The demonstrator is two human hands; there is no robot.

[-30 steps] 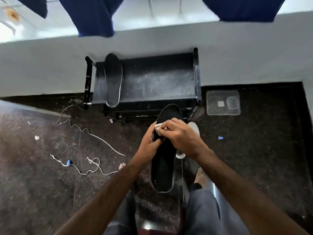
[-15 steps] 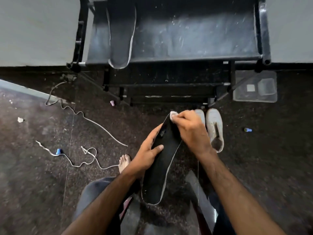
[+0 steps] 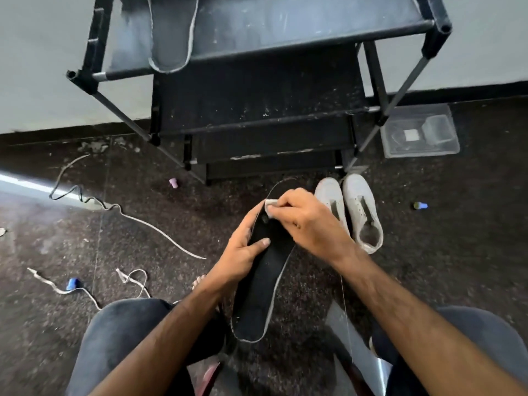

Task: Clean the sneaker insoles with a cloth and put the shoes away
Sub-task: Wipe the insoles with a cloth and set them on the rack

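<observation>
The left hand (image 3: 243, 252) is gripping a black insole (image 3: 265, 281) from its left edge, the thumb lying across the dark top face and the fingers curling behind it, so the insole is hanging lengthwise between the person's knees, its heel end toward the camera and its toe end reaching up toward the shoe rack (image 3: 257, 90). The right hand (image 3: 308, 221) is clamping a small pale cloth (image 3: 270, 205) in its bent fingers and is pressing it against the upper part of the insole, near the toe. Just to the right of that hand, a pair of white sneakers (image 3: 351, 210) is standing side by side on the dark speckled floor (image 3: 457, 267), toes pointing at the foot of the rack. A second insole (image 3: 171, 32) is lying on the rack's top shelf, its rounded end overhanging the front bar. Loose white shoelaces (image 3: 128, 218) are trailing across the floor on the left, with a small blue cap (image 3: 73, 283) beside them, and a clear plastic box (image 3: 420, 132) is sitting against the wall to the right of the rack.
</observation>
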